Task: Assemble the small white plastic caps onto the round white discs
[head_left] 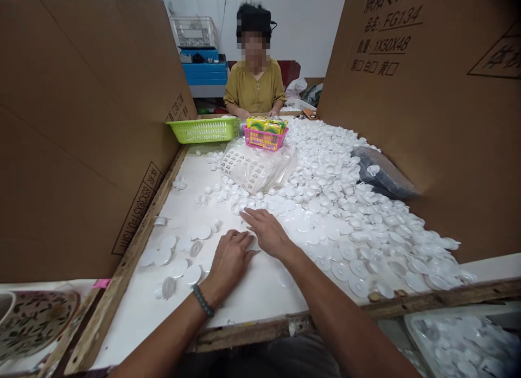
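Note:
My left hand (233,257), with a bead bracelet at the wrist, is over the white tabletop (252,299). Its fingers are bent towards the thumb, and a pale piece seems to show between them, too unclear to name. Just right of it, my right hand (266,232) reaches forward with fingers stretched out, their tips at the edge of the heap of small white plastic pieces (325,185). Nothing is visibly gripped in it. Left of my left hand lie several loose white discs (179,268); flat round discs (341,270) also spread to the right of my right forearm.
Large cardboard sheets (81,128) wall both sides. Ahead are a plastic bag (248,164), a pink basket (264,139) with yellow packets and a green basket (203,131). A dark wrapped bundle (382,174) lies right. Across the table sits a person (255,90). Wooden strips (260,330) edge the table.

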The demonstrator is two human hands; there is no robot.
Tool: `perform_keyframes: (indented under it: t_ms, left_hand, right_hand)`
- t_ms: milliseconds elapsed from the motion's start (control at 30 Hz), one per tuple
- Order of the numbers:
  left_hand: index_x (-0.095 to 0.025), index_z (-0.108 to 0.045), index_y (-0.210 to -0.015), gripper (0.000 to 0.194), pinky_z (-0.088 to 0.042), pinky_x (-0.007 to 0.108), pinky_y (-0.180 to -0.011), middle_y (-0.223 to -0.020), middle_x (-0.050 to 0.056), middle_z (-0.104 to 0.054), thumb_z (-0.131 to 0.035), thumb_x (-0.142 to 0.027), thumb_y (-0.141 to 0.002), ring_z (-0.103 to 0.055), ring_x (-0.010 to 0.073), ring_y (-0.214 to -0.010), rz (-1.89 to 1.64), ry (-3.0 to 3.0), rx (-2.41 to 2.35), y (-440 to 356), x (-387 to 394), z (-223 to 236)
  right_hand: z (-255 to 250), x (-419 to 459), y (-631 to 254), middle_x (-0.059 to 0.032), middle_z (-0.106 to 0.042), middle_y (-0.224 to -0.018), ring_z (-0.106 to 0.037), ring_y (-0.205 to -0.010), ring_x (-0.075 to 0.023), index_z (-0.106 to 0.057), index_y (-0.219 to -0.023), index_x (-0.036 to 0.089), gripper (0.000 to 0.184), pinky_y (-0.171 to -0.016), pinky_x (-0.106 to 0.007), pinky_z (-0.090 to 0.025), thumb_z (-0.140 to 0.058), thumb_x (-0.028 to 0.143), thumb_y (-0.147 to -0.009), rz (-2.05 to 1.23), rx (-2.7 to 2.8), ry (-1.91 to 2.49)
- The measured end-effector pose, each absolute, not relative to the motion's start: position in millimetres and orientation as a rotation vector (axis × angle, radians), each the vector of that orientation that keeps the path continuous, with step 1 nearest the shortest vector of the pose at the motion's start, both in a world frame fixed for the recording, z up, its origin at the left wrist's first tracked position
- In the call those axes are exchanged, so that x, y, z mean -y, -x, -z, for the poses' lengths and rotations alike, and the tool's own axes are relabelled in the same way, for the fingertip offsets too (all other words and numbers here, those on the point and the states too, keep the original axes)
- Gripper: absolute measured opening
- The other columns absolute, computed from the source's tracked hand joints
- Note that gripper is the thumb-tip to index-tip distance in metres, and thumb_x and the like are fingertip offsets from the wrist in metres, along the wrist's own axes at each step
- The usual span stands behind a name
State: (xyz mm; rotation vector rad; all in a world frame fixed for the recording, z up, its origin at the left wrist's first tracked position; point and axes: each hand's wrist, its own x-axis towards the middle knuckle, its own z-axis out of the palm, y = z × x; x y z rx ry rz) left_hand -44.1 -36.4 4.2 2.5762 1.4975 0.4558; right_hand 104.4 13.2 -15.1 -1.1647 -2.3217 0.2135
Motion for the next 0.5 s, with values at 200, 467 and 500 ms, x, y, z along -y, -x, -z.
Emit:
perform_keyframes:
  t_ms: [200,467,500]
  left_hand:
    - [-0.019,-0.062,-0.092,0.015,-0.038,0.037,-0.083,-0.096,0.004,-0.065,-0.048,-0.023,-0.086,-0.052,0.0207,-0.09,-0.427,-2.506,-1.573,49,38,2]
    - [-0.018,-0.057,-0.105,0.024,-0.034,0.04,-0.089,-0.093,0.005,-0.065,-0.053,-0.025,-0.083,-0.051,0.0229,-0.094,-0.515,-2.429,-1.753,59,36,1]
    - [-0.018,-0.056,-0.106,0.025,-0.032,0.042,-0.092,-0.094,0.006,-0.066,-0.054,-0.025,-0.082,-0.051,0.0232,-0.095,-0.526,-2.43,-1.773,57,36,1]
  right_hand:
    - [17,-24,-91,-0.0074,-0.059,-0.107,-0.046,-0.097,-0.0199,-0.057,-0.108,0.019,0.027,-0.077,-0.031,-0.041,-0.053,0.011,-0.083,-0.139,2.48,1.191]
    - [12,-17,-110,-0.0058,-0.051,-0.091,-0.05,-0.075,-0.0149,-0.059,-0.087,0.018,0.009,-0.061,-0.026,-0.039,-0.05,0.021,-0.087,-0.28,2.376,1.529]
    - [11,-15,-110,-0.0052,-0.051,-0.092,-0.051,-0.074,-0.0141,-0.058,-0.089,0.018,0.01,-0.062,-0.025,-0.04,-0.05,0.022,-0.087,-0.32,2.347,1.515]
